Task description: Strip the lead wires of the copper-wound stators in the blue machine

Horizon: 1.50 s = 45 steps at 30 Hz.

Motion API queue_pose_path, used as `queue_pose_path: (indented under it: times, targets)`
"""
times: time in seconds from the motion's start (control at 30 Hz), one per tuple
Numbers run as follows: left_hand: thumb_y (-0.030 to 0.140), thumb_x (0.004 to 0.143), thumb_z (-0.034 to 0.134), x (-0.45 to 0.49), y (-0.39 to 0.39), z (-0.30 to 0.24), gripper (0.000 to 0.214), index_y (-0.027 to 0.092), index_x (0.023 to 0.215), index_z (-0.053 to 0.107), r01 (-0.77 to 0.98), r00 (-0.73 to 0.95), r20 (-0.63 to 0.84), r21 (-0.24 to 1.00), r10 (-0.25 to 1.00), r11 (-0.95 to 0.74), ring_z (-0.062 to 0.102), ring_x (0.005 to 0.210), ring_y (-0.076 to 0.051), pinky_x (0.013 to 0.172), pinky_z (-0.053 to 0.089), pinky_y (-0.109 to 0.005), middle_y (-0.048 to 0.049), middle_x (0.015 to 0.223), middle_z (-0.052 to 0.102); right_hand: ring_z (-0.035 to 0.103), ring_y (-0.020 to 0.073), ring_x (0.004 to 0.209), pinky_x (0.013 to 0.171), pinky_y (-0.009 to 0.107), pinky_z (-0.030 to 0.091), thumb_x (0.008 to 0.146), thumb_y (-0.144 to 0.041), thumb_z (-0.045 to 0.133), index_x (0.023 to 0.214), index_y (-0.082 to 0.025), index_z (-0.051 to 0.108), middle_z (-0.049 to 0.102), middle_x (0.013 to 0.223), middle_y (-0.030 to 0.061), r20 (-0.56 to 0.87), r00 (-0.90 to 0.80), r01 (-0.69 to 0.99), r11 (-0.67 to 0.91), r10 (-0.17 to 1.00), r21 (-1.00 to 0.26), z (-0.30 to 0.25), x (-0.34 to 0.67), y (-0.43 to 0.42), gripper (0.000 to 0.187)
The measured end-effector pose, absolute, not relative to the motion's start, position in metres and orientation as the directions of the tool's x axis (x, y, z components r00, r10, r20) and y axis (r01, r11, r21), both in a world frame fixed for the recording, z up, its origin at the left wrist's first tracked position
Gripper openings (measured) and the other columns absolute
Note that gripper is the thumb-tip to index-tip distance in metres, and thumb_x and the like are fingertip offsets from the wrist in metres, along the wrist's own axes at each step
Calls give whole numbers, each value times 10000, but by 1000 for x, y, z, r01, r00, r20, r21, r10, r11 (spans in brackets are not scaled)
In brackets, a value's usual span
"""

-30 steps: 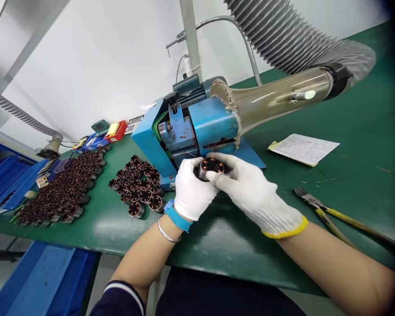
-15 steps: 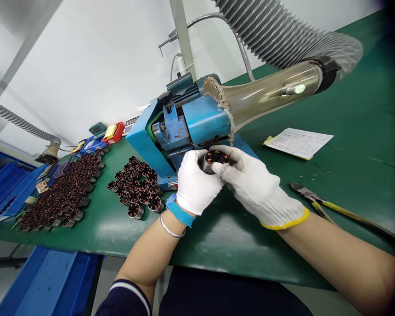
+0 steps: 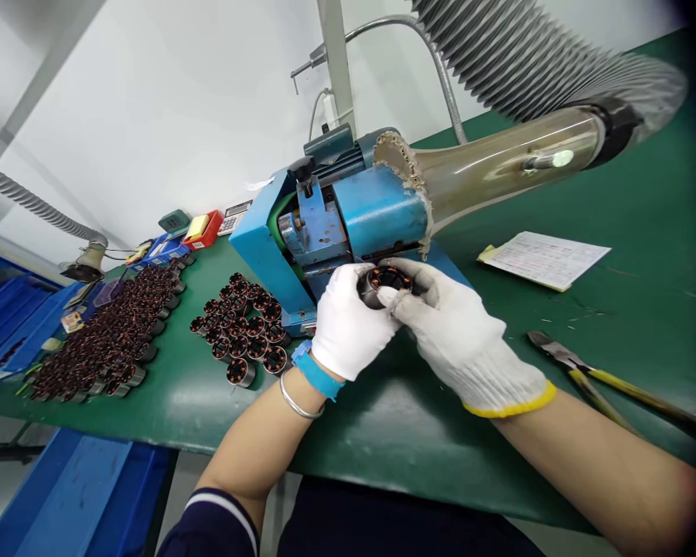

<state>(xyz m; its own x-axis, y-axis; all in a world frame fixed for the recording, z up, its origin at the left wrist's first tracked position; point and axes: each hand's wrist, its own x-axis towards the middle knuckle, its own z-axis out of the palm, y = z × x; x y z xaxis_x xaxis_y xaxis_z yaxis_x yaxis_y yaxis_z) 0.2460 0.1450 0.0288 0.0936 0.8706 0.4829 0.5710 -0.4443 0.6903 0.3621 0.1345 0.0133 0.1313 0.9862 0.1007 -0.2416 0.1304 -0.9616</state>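
On the green table [image 3: 189, 406], a heap [image 3: 116, 329] of stators lies at the left, with a smaller cluster [image 3: 256, 325] to its right, beside the blue machine [image 3: 380, 210]. At the machine's near side, the left hand [image 3: 351, 321] and right hand [image 3: 461, 329] together grip one stator [image 3: 372, 293]. Farther right lie paper [image 3: 548, 260] and, nearer, pliers [image 3: 558, 354].
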Motion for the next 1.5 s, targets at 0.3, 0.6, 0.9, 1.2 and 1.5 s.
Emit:
queue_pose_path:
  times: [0.3,0.6,0.9,1.2,1.5]
  targets:
    - [217,729,784,250,140,33,372,215,1029,566,584,103,454,692,885,-424,668,954,-254,855,560,-405,-70,1033,682,700,335,1047,960,495,569,635,-420,768,1132,-235,636,736,1096,103,74,138,-311,114,988,-943,14,364,129,547]
    - [291,685,839,210,113,18,526,222,1078,497,72,150,226,968,962,-239,627,840,-182,815,540,-361,-16,946,628,686,336,1053,947,516,570,680,-361,717,1163,-214,685,690,1152,108,345,-65,54,349,936,-936,13,364,105,506]
    - [106,600,738,203,112,14,549,218,1079,494,-17,116,131,991,985,-129,596,1042,-201,973,473,-382,-41,1142,605,714,274,861,809,443,611,688,-259,677,1019,-259,732,736,921,55,214,-9,-42,213,977,-976,25,371,107,336]
    - [147,601,750,198,117,8,555,241,1065,461,-256,137,128,962,982,-90,569,741,-113,715,502,-305,-21,1153,607,718,300,1010,872,431,622,622,-158,673,1242,-232,619,737,1086,99,-30,-160,-188,-60,987,-980,15,364,116,627]
    - [153,600,716,194,117,7,534,214,1087,505,175,39,278,944,960,-281,584,1095,-238,1023,464,-419,-76,1208,600,681,300,1154,1040,487,547,690,-240,726,1252,-283,568,725,1189,79,128,17,-441,123,992,-889,15,365,109,585]
